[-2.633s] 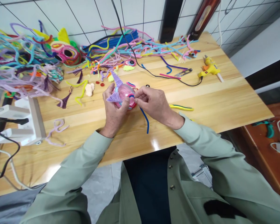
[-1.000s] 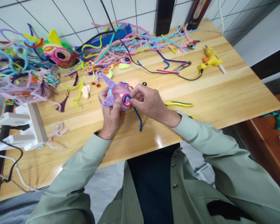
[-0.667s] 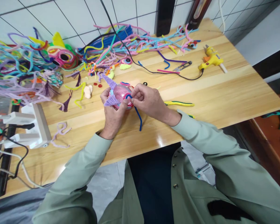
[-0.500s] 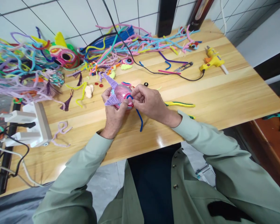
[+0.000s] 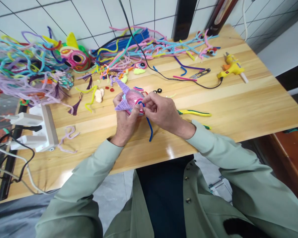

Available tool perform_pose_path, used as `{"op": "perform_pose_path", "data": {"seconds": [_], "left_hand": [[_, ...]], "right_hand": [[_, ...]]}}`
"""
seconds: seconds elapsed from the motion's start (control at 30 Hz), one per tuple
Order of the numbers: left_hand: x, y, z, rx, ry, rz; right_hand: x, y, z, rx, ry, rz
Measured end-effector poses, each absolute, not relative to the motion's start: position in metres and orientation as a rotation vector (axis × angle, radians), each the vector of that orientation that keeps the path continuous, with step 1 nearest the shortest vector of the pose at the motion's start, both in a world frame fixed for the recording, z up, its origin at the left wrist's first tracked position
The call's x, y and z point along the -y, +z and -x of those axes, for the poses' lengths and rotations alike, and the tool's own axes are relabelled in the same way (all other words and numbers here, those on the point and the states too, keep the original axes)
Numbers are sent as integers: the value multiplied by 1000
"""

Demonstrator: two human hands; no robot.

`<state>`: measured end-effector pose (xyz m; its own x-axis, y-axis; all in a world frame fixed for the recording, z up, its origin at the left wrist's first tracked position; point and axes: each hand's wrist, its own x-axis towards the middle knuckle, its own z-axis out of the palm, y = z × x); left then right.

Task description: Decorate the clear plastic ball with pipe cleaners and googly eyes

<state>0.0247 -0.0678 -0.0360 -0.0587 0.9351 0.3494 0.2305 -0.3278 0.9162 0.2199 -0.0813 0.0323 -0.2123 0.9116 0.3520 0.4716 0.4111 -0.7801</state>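
My left hand (image 5: 125, 122) is wrapped round a rounded pink craft piece (image 5: 133, 96) with purple ear-like points (image 5: 123, 105), its thumb pressing on the near side. A dark blue pipe cleaner (image 5: 150, 129) curves over a pink ring on that piece, and its loose end hangs down towards the tabletop. My right hand (image 5: 164, 114) pinches the blue pipe cleaner at the ring with thumb and forefinger. Part of the craft piece is hidden behind the fingers. Small black rings (image 5: 159, 90) lie just beyond my right hand.
Yellow-green-handled pliers (image 5: 195, 113) lie right of my right hand. A yellow hot glue gun (image 5: 232, 68) rests at the back right, its cord crossing the table. Small scissors (image 5: 201, 72) are nearby. Pipe cleaners (image 5: 22, 79) heap along the back left, and a power strip (image 5: 48, 129) stands left.
The whole view has shifted slightly, so the table's things appear further right. Both hands keep their hold, with the right fingers still at the blue pipe cleaner on the ring.
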Motion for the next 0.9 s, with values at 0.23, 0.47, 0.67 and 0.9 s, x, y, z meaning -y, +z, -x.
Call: {"op": "perform_pose_path", "data": {"seconds": [0.23,0.47,0.67,0.9], "left_hand": [[70,-33,-27,-1239,1443,-1547],[70,-35,-28,-1272,1488,-1563],[71,-32,-29,-1236,1470,-1538],[71,-32,-30,-1178,1493,-1512]], "right_hand": [[81,32,-221,1852,655,1184],[82,34,-223,1789,737,1165],[83,35,-224,1763,852,1157],[88,35,-221,1854,708,1257]]}}
